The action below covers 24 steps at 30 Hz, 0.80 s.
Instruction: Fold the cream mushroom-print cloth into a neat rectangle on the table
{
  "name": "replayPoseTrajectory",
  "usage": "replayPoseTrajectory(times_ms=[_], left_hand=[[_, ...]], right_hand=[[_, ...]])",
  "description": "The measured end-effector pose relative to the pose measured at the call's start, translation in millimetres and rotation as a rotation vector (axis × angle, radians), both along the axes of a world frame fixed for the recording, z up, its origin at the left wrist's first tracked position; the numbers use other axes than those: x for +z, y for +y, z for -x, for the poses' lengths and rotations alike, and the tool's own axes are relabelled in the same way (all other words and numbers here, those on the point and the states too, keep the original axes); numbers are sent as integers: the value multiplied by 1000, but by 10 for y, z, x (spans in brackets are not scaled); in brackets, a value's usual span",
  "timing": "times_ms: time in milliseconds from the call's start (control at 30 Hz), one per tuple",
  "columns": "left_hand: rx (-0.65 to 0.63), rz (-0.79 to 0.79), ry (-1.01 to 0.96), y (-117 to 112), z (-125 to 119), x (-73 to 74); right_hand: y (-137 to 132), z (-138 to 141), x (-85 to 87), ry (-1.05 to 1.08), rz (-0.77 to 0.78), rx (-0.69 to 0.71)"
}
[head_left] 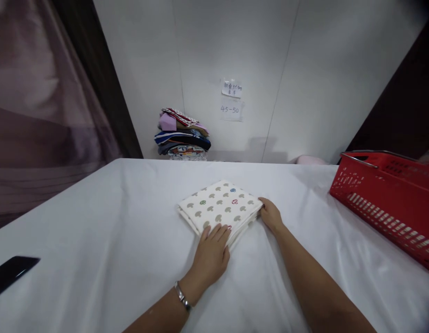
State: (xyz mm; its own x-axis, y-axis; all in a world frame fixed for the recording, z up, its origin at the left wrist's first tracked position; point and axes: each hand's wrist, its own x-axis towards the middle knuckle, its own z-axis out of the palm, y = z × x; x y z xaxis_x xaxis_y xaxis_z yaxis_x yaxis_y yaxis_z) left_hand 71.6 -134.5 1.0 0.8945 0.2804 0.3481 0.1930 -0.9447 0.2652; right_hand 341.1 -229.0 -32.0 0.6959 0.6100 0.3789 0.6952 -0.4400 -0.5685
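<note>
A folded white cloth (219, 203) printed with grey mushroom shapes, a few of them coloured, lies on the table, its corners turned toward and away from me. Across its near corner rests my left hand (211, 253), palm down with the fingers stretched out on the top layer; a silver bracelet circles that wrist. My right hand (271, 215) pinches the right corner, where several layered edges show. Its fingertips are partly hidden behind the cloth.
A white sheet (96, 240) covers the table. On the right stands a red plastic basket (391, 199); a black flat object (13, 273) lies at the left edge. Behind the far edge rises a stack of folded fabrics (182, 134), near paper signs (231, 108) on the wall.
</note>
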Motion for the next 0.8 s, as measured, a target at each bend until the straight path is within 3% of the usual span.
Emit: replayPoseTrajectory(times_ms=[267, 533, 633, 800], left_hand=[[-29, 93, -40, -23, 48, 29], [-78, 183, -143, 39, 77, 156], [34, 205, -266, 252, 85, 155], [374, 352, -465, 742, 136, 26]], right_hand=[[-23, -59, -31, 16, 87, 29], [-49, -107, -103, 53, 125, -11], [-54, -104, -103, 64, 127, -38], [-91, -149, -52, 165, 85, -48]])
